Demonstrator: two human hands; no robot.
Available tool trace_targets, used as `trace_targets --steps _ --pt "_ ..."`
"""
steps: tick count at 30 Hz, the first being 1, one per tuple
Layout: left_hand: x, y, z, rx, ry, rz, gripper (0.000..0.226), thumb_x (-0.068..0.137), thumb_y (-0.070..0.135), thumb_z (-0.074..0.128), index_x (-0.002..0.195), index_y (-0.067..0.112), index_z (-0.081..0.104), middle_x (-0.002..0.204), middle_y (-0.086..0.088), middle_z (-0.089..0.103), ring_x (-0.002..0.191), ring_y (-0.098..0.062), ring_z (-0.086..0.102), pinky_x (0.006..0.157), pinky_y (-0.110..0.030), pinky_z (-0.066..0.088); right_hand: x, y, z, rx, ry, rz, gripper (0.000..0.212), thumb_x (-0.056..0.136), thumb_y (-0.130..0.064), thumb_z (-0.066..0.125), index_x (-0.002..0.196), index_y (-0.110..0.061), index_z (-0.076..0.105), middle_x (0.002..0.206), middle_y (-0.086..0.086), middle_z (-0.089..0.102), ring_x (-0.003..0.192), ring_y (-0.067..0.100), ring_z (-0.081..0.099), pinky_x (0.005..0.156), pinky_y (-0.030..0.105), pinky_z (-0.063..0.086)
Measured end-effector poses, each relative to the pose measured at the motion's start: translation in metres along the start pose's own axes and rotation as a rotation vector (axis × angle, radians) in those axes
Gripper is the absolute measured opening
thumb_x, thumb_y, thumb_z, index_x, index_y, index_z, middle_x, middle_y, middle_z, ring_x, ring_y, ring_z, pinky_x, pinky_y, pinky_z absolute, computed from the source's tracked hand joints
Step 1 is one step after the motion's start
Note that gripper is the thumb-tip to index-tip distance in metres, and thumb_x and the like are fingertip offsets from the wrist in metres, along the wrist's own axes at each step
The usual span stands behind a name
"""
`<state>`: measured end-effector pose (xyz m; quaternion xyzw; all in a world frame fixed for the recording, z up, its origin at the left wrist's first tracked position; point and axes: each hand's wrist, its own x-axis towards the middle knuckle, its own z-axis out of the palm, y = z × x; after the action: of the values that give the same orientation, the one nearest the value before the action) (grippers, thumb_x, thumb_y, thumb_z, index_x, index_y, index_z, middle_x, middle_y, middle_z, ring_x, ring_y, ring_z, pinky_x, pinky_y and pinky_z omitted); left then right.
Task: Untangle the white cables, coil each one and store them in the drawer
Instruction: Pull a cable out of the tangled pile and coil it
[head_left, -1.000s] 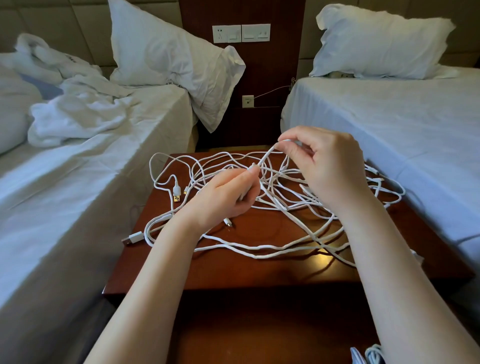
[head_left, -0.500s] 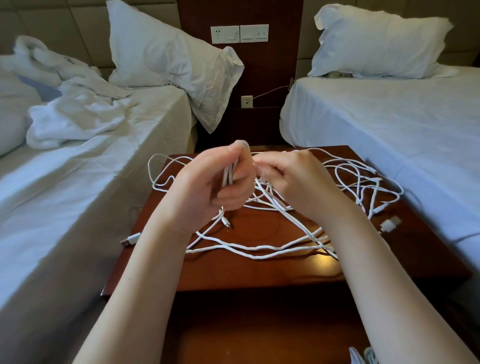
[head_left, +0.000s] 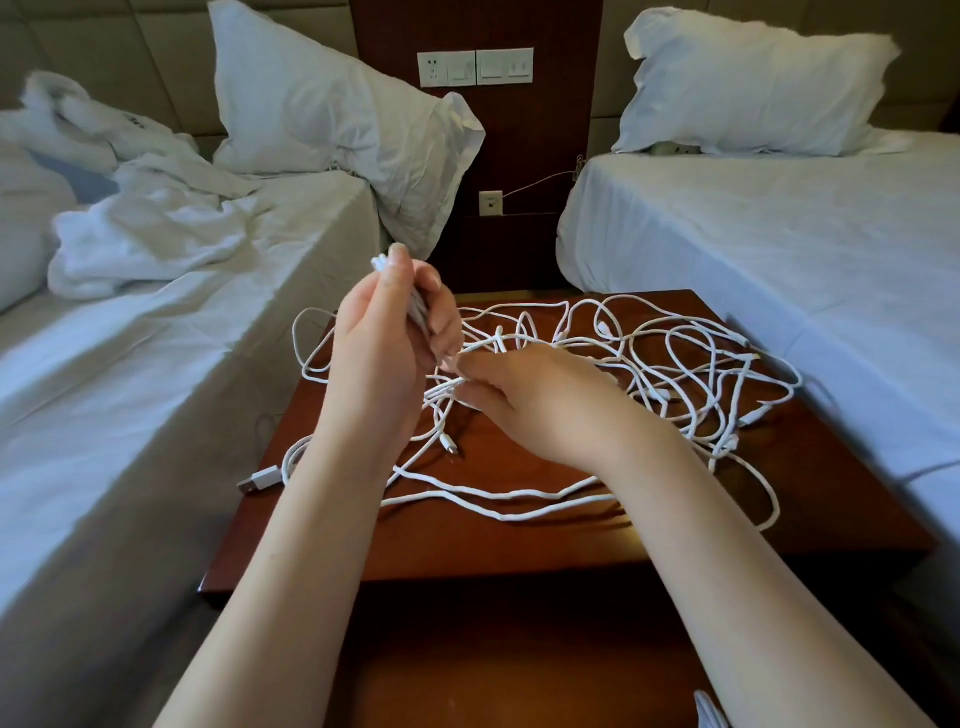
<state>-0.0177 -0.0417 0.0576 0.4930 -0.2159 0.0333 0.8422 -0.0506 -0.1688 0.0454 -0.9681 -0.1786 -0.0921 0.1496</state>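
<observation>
A tangle of white cables (head_left: 670, 374) lies spread over the dark wooden nightstand (head_left: 519, 540) between two beds. My left hand (head_left: 384, 353) is raised above the nightstand's left side and grips a small bundle of folded cable strands, whose loop ends stick out above the thumb. My right hand (head_left: 524, 400) is lower, just right of it, and pinches a strand running from that bundle into the tangle. A USB plug (head_left: 258, 479) hangs over the nightstand's left edge. A small connector (head_left: 449, 445) lies under my hands. No drawer is visible.
A bed with a rumpled white duvet (head_left: 150, 234) and pillow (head_left: 332, 114) is on the left, a made bed (head_left: 779, 234) with a pillow on the right. Wall sockets (head_left: 475, 67) sit on the wooden panel behind. Something white (head_left: 709, 712) shows at the bottom edge.
My left hand has risen and moved left with the cable bundle. My right hand has dropped lower onto a strand and slid slightly right. More cable is drawn out of the tangle.
</observation>
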Motion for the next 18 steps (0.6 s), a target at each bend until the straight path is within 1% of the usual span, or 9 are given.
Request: trace_targets --steps 1,3,4,7,9,11,13,15,18 --pt "0.002 0.000 -0.001 -0.006 0.041 0.017 0.039 0.105 0.021 0.027 0.073 0.010 0.045 0.049 0.003 0.040 0.043 -0.009 0.034 0.046 -0.021 0.031 0.000 0.001 0.002 0.011 -0.001 -0.005 0.032 0.103 -0.037 0.041 0.122 -0.021 0.060 0.063 -0.008 0.046 0.065 0.013 0.045 0.059 0.028 0.039" --pt "0.005 -0.002 -0.006 -0.012 0.097 0.034 0.037 0.105 0.022 0.029 0.074 0.010 0.046 0.051 0.003 0.044 0.046 -0.010 0.037 0.049 -0.021 0.033 0.000 0.002 0.005 0.047 -0.010 -0.010 0.031 0.103 -0.036 0.043 0.121 -0.021 0.063 0.075 -0.003 0.061 0.075 0.018 0.057 0.072 0.033 0.050" --pt "0.006 -0.003 -0.008 -0.007 0.119 0.037 0.037 0.105 0.022 0.029 0.075 0.010 0.047 0.052 0.003 0.045 0.047 -0.011 0.039 0.051 -0.021 0.035 0.000 0.002 0.006 0.052 -0.019 -0.010 0.031 0.102 -0.036 0.043 0.122 -0.022 0.063 0.080 -0.001 0.063 0.078 0.020 0.058 0.074 0.034 0.050" --pt "0.009 -0.009 -0.015 0.070 0.209 0.072 0.036 0.105 0.021 0.030 0.075 0.010 0.048 0.054 0.002 0.048 0.050 -0.012 0.042 0.053 -0.024 0.037 0.000 -0.003 0.005 0.024 -0.097 0.006 0.033 0.103 -0.038 0.041 0.127 -0.028 0.060 0.083 -0.005 0.059 0.082 0.020 0.055 0.070 0.031 0.042" --pt "0.011 -0.012 -0.021 0.118 0.277 0.115 0.035 0.104 0.020 0.032 0.075 0.011 0.049 0.053 0.002 0.050 0.051 -0.014 0.043 0.054 -0.026 0.037 -0.001 -0.005 0.003 0.028 -0.172 0.036 0.034 0.102 -0.040 0.040 0.129 -0.031 0.058 0.097 -0.004 0.063 0.094 0.021 0.057 0.075 0.033 0.044" --pt "0.014 -0.014 -0.031 0.201 0.361 0.168 0.033 0.102 0.020 0.034 0.074 0.013 0.051 0.053 0.004 0.052 0.052 -0.015 0.044 0.055 -0.027 0.038 -0.001 -0.007 -0.001 0.020 -0.233 0.053 0.032 0.102 -0.042 0.040 0.126 -0.033 0.060 0.097 -0.005 0.062 0.088 0.016 0.054 0.074 0.033 0.042" --pt "0.016 -0.013 -0.042 0.287 0.457 0.224 0.032 0.101 0.020 0.036 0.074 0.014 0.051 0.053 0.006 0.052 0.052 -0.014 0.046 0.055 -0.028 0.038 -0.002 -0.009 -0.003 0.023 -0.267 0.052 0.031 0.102 -0.042 0.041 0.119 -0.031 0.065 0.086 -0.010 0.059 0.077 0.009 0.051 0.072 0.032 0.042" --pt "0.018 -0.014 -0.049 0.333 0.526 0.250 0.030 0.101 0.019 0.037 0.076 0.014 0.053 0.055 0.007 0.054 0.051 -0.011 0.049 0.055 -0.027 0.040 -0.003 -0.013 -0.004 0.045 -0.268 0.047 0.030 0.102 -0.041 0.042 0.115 -0.029 0.067 0.088 -0.009 0.061 0.081 0.011 0.055 0.075 0.032 0.046" --pt "0.018 -0.018 -0.049 0.491 0.529 0.306 0.027 0.097 0.022 0.039 0.076 0.016 0.054 0.058 0.009 0.057 0.051 -0.011 0.053 0.056 -0.029 0.045 -0.003 -0.018 -0.005 0.056 -0.265 0.026 0.031 0.101 -0.042 0.044 0.117 -0.030 0.067 0.101 -0.006 0.065 0.093 0.014 0.058 0.084 0.036 0.050"
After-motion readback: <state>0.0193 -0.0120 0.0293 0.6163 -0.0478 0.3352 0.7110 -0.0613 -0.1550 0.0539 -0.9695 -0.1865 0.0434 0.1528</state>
